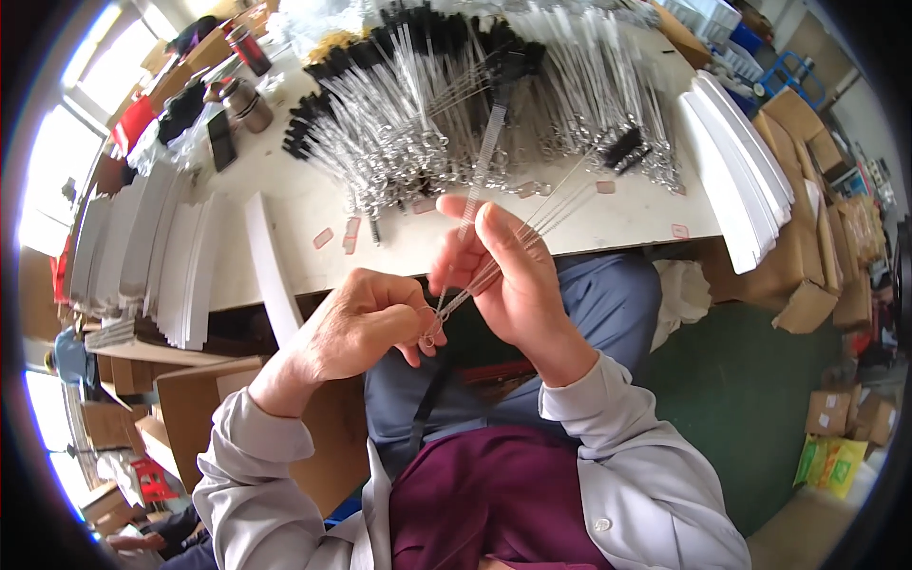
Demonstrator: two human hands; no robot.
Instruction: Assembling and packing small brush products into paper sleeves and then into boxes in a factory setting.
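Several thin wire-handled brushes (560,214) are gripped in my right hand (518,275), between thumb and fingers. Their black bristle heads (624,149) point away to the far right, over the table. One slim brush with a long, narrow bristle part (491,142) stands apart from the rest and points up between my fingers. My left hand (366,323) is closed with the fingertips pinched at the looped wire ends (433,328). Both hands are close together above my lap, in front of the table's near edge.
A large pile of wire brushes (408,114) with black and pale bristles covers the far table (285,271). White folded cartons stand in stacks at left (142,247) and right (736,171). Small labels (351,236) lie near the edge. A metal flask (245,104) stands far left.
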